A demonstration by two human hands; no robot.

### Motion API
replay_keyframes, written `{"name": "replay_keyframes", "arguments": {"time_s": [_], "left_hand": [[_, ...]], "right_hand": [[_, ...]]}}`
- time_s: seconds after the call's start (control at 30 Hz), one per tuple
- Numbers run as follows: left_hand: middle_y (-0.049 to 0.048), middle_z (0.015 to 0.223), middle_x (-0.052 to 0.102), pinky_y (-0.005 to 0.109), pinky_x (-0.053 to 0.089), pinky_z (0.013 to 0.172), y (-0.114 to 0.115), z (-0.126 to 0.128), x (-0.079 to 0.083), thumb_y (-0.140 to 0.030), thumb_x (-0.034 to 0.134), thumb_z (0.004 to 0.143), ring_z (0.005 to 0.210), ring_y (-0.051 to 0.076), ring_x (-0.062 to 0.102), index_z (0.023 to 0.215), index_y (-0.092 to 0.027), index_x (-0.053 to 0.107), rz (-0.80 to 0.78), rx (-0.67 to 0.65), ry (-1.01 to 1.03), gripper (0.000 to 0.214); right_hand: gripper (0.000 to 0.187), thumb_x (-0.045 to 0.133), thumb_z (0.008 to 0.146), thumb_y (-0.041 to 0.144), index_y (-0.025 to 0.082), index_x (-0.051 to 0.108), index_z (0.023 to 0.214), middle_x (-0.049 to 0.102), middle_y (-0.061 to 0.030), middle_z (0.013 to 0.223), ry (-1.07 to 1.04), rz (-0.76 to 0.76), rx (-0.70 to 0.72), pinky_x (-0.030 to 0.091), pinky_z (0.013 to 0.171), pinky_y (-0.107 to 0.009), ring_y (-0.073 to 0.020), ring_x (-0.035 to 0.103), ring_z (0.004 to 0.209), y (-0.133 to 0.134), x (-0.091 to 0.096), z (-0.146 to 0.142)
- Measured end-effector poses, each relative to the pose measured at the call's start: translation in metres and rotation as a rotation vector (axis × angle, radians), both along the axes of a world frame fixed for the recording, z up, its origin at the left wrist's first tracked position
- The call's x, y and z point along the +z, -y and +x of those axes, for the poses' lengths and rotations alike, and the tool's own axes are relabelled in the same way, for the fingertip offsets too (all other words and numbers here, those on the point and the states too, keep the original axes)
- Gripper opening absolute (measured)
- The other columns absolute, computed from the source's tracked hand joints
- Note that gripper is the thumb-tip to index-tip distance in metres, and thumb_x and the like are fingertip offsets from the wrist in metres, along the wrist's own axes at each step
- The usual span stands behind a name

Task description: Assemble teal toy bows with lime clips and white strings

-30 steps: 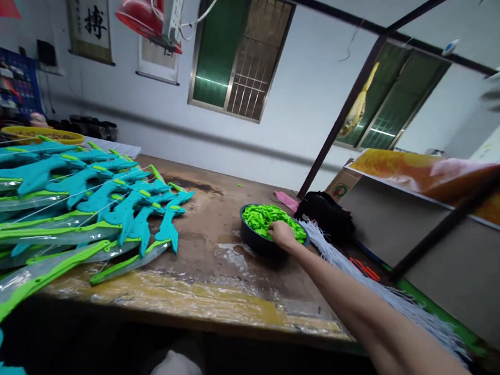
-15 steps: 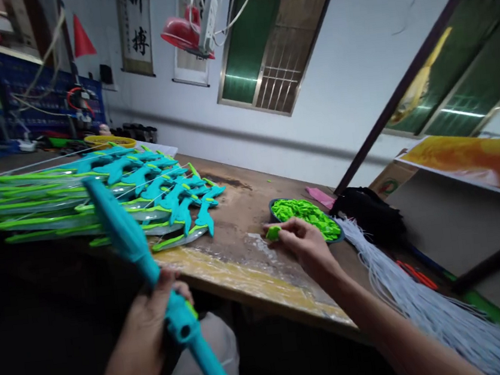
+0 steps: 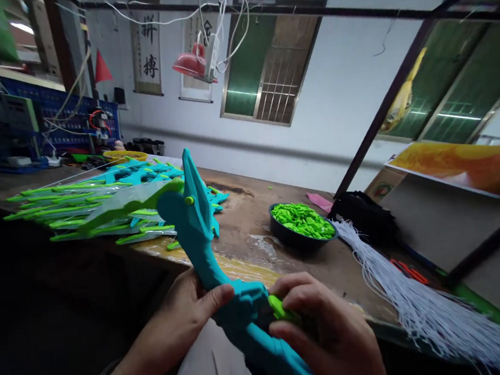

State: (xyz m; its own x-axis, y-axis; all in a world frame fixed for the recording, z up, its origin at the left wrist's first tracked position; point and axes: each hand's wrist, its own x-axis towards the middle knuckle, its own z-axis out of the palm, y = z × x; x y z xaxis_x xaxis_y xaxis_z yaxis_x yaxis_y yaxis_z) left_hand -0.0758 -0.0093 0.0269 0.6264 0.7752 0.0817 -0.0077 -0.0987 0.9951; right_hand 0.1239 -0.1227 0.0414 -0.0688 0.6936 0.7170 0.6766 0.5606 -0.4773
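A small green piece [image 3: 282, 311] is being fitted to the grip section of a teal toy bow [image 3: 202, 241]. This is judged to be the fitting step itself. The work is held low in the view at about 6 o'clock, short of the table [image 3: 256, 241] edge and above the lap.

The bow is clasped by the left hand [image 3: 187, 315], with fingers and thumb wrapped tight round the limb just above the grip. The upper limb is pointed toward 11 o'clock. The green piece is pinched against the bow by the thumb and fingers of the right hand [image 3: 335, 340], which are closed on it. Whether the piece is fully seated cannot be told, since most of it is covered by the fingers.

For the next move, the piece would need to be lined up squarely with its seat. The bow would need to be kept steady by the left hand while firm pressure is given by the right.

A dark bowl [image 3: 282, 236] of loose green pieces is seen on the table at 1 o'clock from the hands, well apart. A pile of bows [image 3: 99, 207] is laid at 10 o'clock, and a bundle of white cords [image 3: 417, 307] at 3 o'clock.

Half a second earlier the right hand was stretched out near the bowl with a piece pinched, apart from the bow. Now piece and bow are brought together.
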Motion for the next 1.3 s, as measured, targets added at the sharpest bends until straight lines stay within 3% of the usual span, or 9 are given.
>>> {"name": "replay_keyframes", "arguments": {"time_s": [0.1, 0.17, 0.33, 0.43, 0.6, 0.8, 1.0, 1.17, 1.3], "left_hand": [[0.0032, 0.085, 0.067, 0.033, 0.05, 0.079, 0.007, -0.002, -0.003, -0.064, 0.065, 0.086, 0.085, 0.024, 0.06, 0.09, -0.018, 0.069, -0.027, 0.164, -0.067, 0.046], [0.001, 0.079, 0.064, 0.03, 0.049, 0.072, 0.014, -0.001, -0.005, -0.065, 0.066, 0.085, 0.079, 0.021, 0.058, 0.087, -0.018, 0.067, -0.071, 0.194, -0.055, 0.047], [0.0025, 0.089, 0.069, 0.03, 0.051, 0.079, 0.026, 0.0, -0.012, -0.058, 0.069, 0.086, 0.087, 0.021, 0.061, 0.097, -0.016, 0.064, -0.255, 0.065, 0.158, 0.043], [0.0058, 0.102, 0.072, 0.032, 0.05, 0.087, 0.027, -0.001, -0.017, -0.041, 0.073, 0.087, 0.097, 0.023, 0.062, 0.104, -0.015, 0.066, -0.323, -0.036, 0.226, 0.032], [0.0111, 0.111, 0.074, 0.038, 0.048, 0.093, 0.023, 0.0, -0.028, -0.026, 0.076, 0.082, 0.107, 0.028, 0.063, 0.112, -0.013, 0.067, -0.355, -0.125, 0.283, 0.034], [0.0148, 0.116, 0.073, 0.04, 0.048, 0.091, 0.021, 0.004, -0.04, -0.025, 0.074, 0.085, 0.104, 0.028, 0.065, 0.119, -0.01, 0.066, -0.416, -0.152, 0.328, 0.038], [0.0137, 0.119, 0.074, 0.039, 0.049, 0.094, 0.024, 0.002, -0.035, -0.024, 0.076, 0.084, 0.109, 0.03, 0.066, 0.12, -0.012, 0.066, -0.387, -0.131, 0.33, 0.039], [0.0109, 0.125, 0.072, 0.039, 0.049, 0.101, 0.032, 0.003, -0.038, -0.029, 0.077, 0.084, 0.117, 0.029, 0.064, 0.123, -0.016, 0.063, -0.348, -0.008, 0.271, 0.044], [0.0115, 0.136, 0.066, 0.04, 0.048, 0.105, 0.042, 0.003, -0.042, -0.037, 0.072, 0.089, 0.124, 0.03, 0.06, 0.128, -0.019, 0.059, -0.23, 0.079, 0.106, 0.045]], "right_hand": [[0.012, 0.067, 0.098, 0.027, 0.026, 0.054, 0.099, 0.065, -0.005, 0.098, 0.158, 0.037, 0.064, 0.055, 0.067, -0.025, -0.016, 0.066, 0.077, 0.003, 0.004, -0.005], [0.008, 0.063, 0.1, 0.025, 0.024, 0.056, 0.097, 0.065, -0.0057, 0.097, 0.258, 0.051, 0.095, 0.055, 0.069, -0.025, -0.0164, 0.066, 0.08, 0.0, 0.004, -0.008], [0.002, 0.061, 0.101, 0.022, 0.02, 0.062, 0.099, 0.068, -0.0077, 0.098, 0.394, 0.064, 0.112, 0.056, 0.072, -0.029, -0.0183, 0.066, 0.083, -0.012, -0.005, -0.013], [0.003, 0.06, 0.101, 0.02, 0.019, 0.063, 0.102, 0.069, -0.0083, 0.098, 0.426, 0.074, 0.13, 0.056, 0.072, -0.03, -0.019, 0.066, 0.083, -0.014, -0.01, -0.013], [0.02, 0.049, 0.103, 0.012, 0.017, 0.063, 0.116, 0.073, -0.0129, 0.104, 0.518, 0.13, 0.135, 0.059, 0.078, -0.034, -0.0223, 0.068, 0.093, -0.012, -0.01, -0.013], [0.013, 0.061, 0.097, 0.01, 0.021, 0.065, 0.101, 0.076, -0.0064, 0.105, 0.396, 0.076, 0.165, 0.058, 0.079, -0.035, -0.0199, 0.065, 0.087, -0.017, -0.01, -0.006], [0.018, 0.054, 0.1, 0.009, 0.021, 0.066, 0.102, 0.075, -0.0086, 0.108, 0.404, 0.062, 0.188, 0.058, 0.081, -0.037, -0.0216, 0.065, 0.094, -0.021, -0.013, -0.006], [0.019, 0.052, 0.101, 0.011, 0.021, 0.067, 0.105, 0.072, -0.0113, 0.106, 0.407, 0.071, 0.156, 0.058, 0.079, -0.037, -0.0229, 0.064, 0.098, -0.021, -0.013, -0.013], [0.01, 0.062, 0.097, 0.017, 0.026, 0.068, 0.098, 0.069, -0.008, 0.107, 0.249, -0.066, 0.131, 0.055, 0.091, -0.042, -0.0245, 0.062, 0.107, -0.019, -0.017, -0.011]]}}
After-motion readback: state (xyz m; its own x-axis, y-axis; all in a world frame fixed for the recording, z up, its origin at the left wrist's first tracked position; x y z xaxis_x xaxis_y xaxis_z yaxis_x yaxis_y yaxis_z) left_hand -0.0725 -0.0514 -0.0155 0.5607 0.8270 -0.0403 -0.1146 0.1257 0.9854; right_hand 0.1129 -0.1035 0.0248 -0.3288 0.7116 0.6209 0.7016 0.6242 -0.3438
